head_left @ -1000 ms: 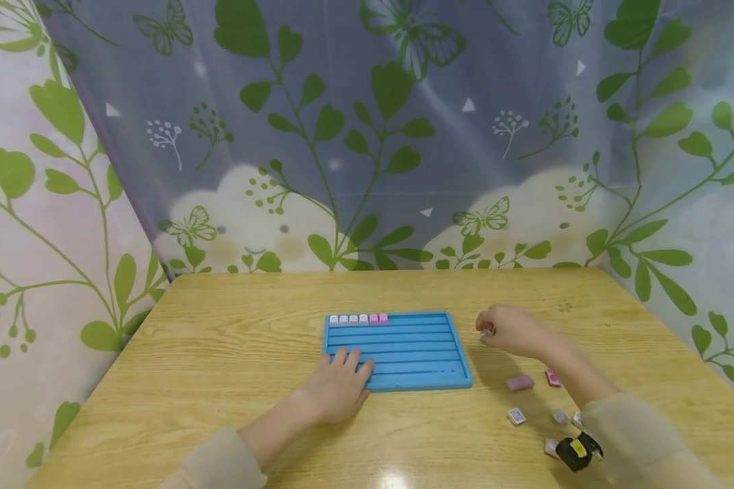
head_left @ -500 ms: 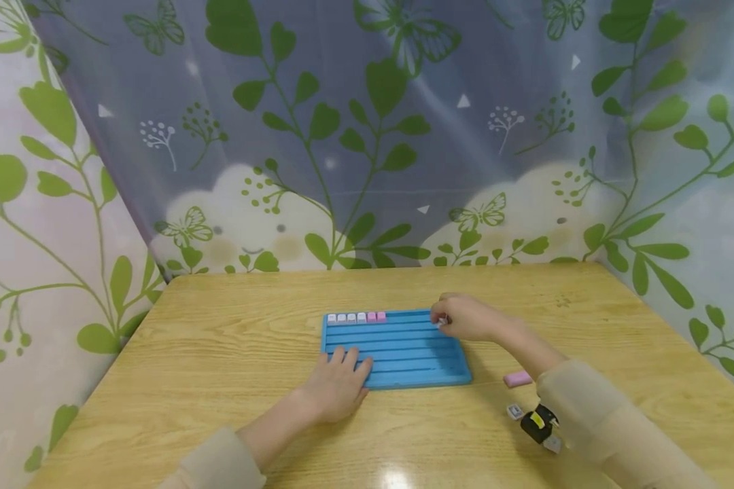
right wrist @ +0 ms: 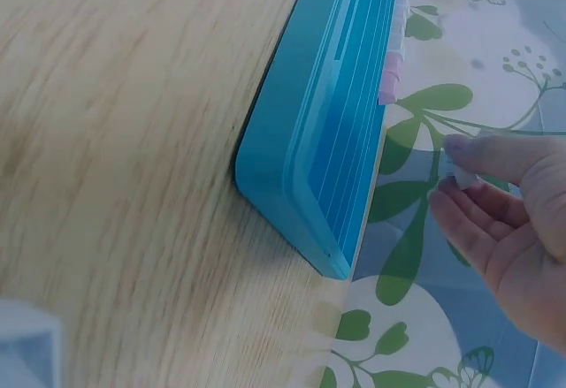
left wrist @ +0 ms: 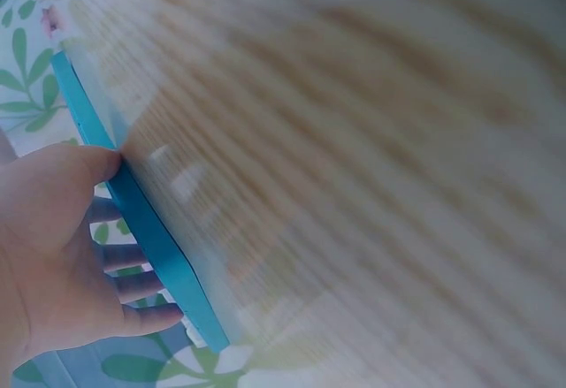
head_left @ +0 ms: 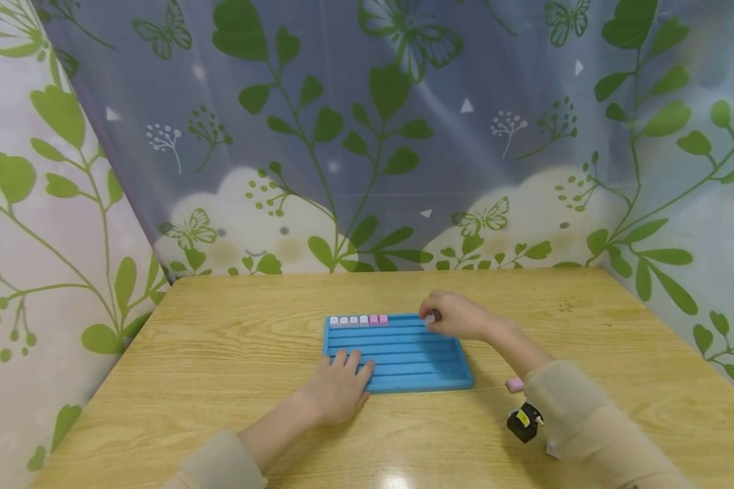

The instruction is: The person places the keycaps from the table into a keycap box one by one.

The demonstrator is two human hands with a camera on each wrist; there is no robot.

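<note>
A shallow blue tray (head_left: 418,390) with long ridges lies on the table. Along the left of its back row sit several white keycaps (head_left: 348,320) and two pink keycaps (head_left: 378,319). My left hand (head_left: 336,387) rests on the tray's front left corner, fingers spread and fairly straight over it; in the left wrist view its thumb touches the blue outer wall (left wrist: 152,224). Over the back right part of the tray, my right hand (head_left: 461,316) pinches a small white keycap (right wrist: 463,176) between thumb and fingertips. That keycap is partly covered by the fingers.
On the wooden table (head_left: 220,339), a long pink keycap (head_left: 514,385) and a white piece (head_left: 553,449) lie to the right, partly behind the right sleeve. A black device with a yellow label (head_left: 522,421) is at the right wrist. Patterned cloth (head_left: 318,136) hangs behind.
My right hand has moved left from beside the tray to above its back right part, carrying the white keycap. The left hand has stayed on the tray's corner.
</note>
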